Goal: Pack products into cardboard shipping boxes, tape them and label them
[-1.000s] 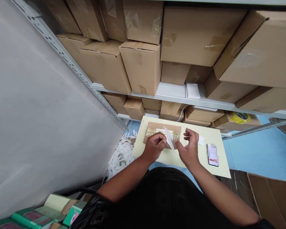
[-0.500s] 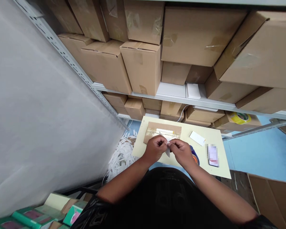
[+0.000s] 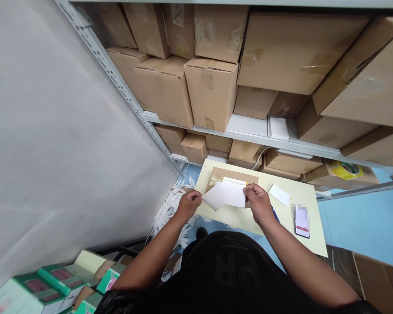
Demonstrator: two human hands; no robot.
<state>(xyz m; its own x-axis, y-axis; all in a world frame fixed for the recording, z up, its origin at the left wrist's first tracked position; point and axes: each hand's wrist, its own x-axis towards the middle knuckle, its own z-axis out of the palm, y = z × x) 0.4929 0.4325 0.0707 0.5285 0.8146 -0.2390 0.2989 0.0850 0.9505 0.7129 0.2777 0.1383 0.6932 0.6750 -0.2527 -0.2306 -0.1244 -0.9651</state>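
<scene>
A white paper sheet [image 3: 234,195], possibly a label with its backing, is stretched between my hands over the small table. My left hand [image 3: 189,205] is closed, pinching the pointed left corner of the paper. Its fellow, my right hand [image 3: 258,201], grips the right edge between thumb and fingers. Under the paper lies a flat cardboard box [image 3: 250,178] with shiny tape across it, partly hidden. A slim white item with a yellow end [image 3: 235,180] rests on that box. Just right of my right hand, a blue tape dispenser [image 3: 275,214] peeks out, mostly covered by my arm.
On the pale table [image 3: 314,240] lie a white slip [image 3: 280,195] and a phone [image 3: 301,221]. Shelves of cardboard boxes [image 3: 211,93] stand behind, with yellow tape [image 3: 347,169] low at right. White paper strips [image 3: 172,207] heap on the floor; green boxes [image 3: 60,279] sit lower left.
My hands have moved apart from close together, left hand leftward and right hand rightward. The paper between them has opened out flat. The camera view has shifted left.
</scene>
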